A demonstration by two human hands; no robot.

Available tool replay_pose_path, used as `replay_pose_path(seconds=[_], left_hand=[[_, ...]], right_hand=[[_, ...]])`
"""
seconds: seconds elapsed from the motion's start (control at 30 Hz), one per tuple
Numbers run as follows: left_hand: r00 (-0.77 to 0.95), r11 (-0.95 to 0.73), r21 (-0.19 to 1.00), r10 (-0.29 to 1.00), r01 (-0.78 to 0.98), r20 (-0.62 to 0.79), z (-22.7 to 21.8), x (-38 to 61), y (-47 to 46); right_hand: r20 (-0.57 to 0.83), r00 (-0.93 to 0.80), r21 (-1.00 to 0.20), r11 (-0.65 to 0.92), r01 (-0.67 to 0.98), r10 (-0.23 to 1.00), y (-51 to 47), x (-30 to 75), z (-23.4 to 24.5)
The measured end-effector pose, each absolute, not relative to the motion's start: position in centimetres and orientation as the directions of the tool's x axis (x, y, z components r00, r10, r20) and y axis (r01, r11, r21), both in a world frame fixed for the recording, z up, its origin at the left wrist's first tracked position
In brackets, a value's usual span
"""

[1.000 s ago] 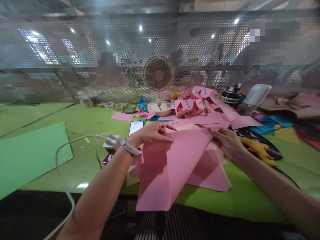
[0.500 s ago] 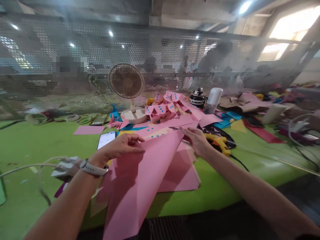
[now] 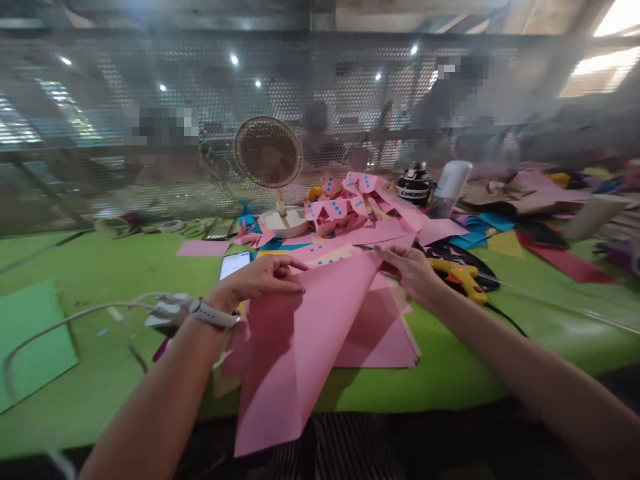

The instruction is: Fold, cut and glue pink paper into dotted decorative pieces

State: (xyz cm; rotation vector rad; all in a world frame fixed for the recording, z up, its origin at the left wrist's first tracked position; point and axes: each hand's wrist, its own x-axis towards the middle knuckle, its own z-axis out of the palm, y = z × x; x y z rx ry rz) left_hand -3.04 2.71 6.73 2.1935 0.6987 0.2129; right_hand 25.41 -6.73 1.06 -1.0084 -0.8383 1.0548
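Observation:
A sheet of pink paper (image 3: 310, 333) hangs tilted between my two hands, its lower end reaching past the table's front edge. My left hand (image 3: 267, 275) grips its upper left edge between thumb and fingers. At the top right corner, my right hand (image 3: 407, 270) pinches the same sheet. Beneath it lies a stack of pink sheets (image 3: 380, 340) with cream edges showing at the right. Just behind my left hand is a lit phone (image 3: 235, 264). A yellow hot glue gun (image 3: 463, 279) rests to the right of my right hand.
Behind stand a small fan (image 3: 269, 153), folded pink paper pieces with blue diamonds (image 3: 335, 210), a black bottle (image 3: 415, 185) and a white-topped bottle (image 3: 450, 190). Cables and a plug (image 3: 170, 310) lie at left, near a green sheet (image 3: 35, 340). A perforated metal screen (image 3: 200, 80) closes the back.
The view has turned slightly left, so everything sits further right in the picture, and more of the green sheet shows. Both hands keep hold of the pink paper in nearly the same pose.

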Motion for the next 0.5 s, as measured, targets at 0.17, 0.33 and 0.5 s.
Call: replay_pose_path(seconds=[0.17, 0.33, 0.5], left_hand=[[0.800, -0.419, 0.802, 0.588, 0.426, -0.118, 6.64, -3.05, 2.30], [0.807, -0.361, 0.840, 0.572, 0.406, -0.144, 6.42, -3.24, 2.29], [0.810, -0.332, 0.845, 0.558, 0.419, -0.182, 5.99, -3.32, 2.83]], right_hand=[[0.076, 0.302, -0.963, 0.148, -0.226, 0.950, -6.84, 25.76, 0.86], [0.071, 0.299, -0.963, 0.144, -0.228, 0.952, -6.61, 26.09, 0.32], [0.036, 0.302, -0.978, 0.096, -0.186, 0.952, -6.59, 26.36, 0.14]])
